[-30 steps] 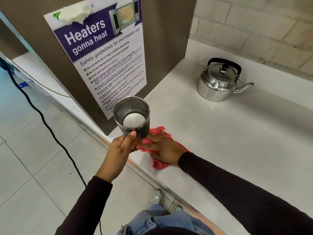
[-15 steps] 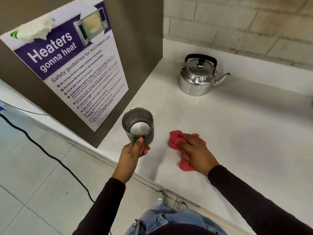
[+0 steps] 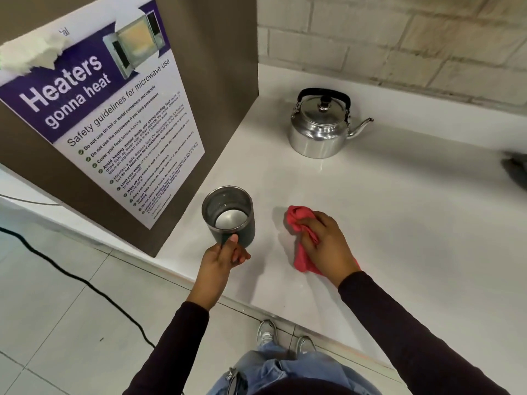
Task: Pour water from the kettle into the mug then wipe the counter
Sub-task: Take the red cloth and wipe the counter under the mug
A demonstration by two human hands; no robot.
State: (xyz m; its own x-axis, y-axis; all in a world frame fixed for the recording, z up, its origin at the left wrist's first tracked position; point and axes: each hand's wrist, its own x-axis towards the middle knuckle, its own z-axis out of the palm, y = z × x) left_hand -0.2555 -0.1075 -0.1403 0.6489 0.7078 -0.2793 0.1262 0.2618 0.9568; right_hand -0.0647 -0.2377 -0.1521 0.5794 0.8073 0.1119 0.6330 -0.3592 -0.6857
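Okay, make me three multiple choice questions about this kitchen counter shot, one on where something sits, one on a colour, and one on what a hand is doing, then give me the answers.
1. Where is the kettle?
A. in the left hand
B. at the back of the counter, near the brick wall
C. on the floor

2. What colour is the cloth?
A. red
B. blue
C. white

3. What is the left hand doing?
A. resting flat on the counter
B. gripping the kettle's handle
C. holding the mug

Answers: 1 B, it stands upright beyond both hands; 2 A, red shows under the right hand; 3 C, its thumb lies over the mug's rim.
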